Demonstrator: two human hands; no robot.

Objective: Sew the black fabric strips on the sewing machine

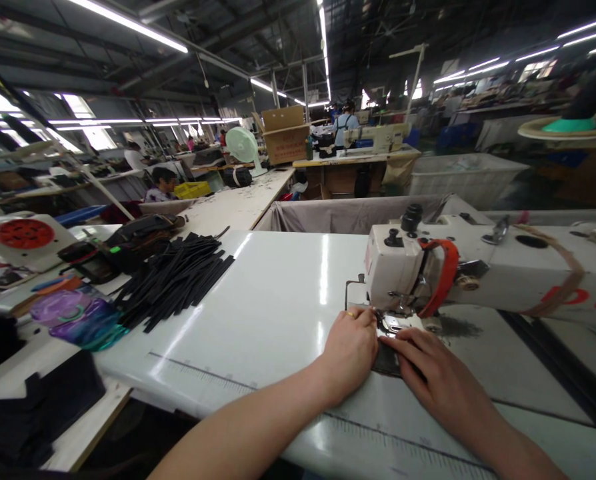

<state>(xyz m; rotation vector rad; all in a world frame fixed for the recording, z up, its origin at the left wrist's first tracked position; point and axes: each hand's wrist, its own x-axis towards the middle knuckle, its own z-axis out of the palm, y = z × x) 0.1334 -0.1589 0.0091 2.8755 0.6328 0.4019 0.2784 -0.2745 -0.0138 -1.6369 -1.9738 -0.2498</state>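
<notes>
A small dark fabric piece [388,362] lies on the machine bed, close to the presser foot [392,324] of a white sewing machine [395,263]. My left hand [351,350] is curled at the fabric's left edge, with a ring on one finger; its fingertips are partly hidden beside the foot. From the right, my right hand [433,363] pinches the fabric's near part, fingers reaching toward the foot. The needle area is too small to make out clearly. An orange-red strip [443,277] curves over the machine head.
Left on the pale tabletop [273,287] lies a heap of black fabric strips [178,277], beside a purple-and-teal plastic bag [78,317]. Black cloth pieces [43,407] lie lower left. Behind stand a green fan [245,148] and a cardboard box [284,137]. Other people work farther back.
</notes>
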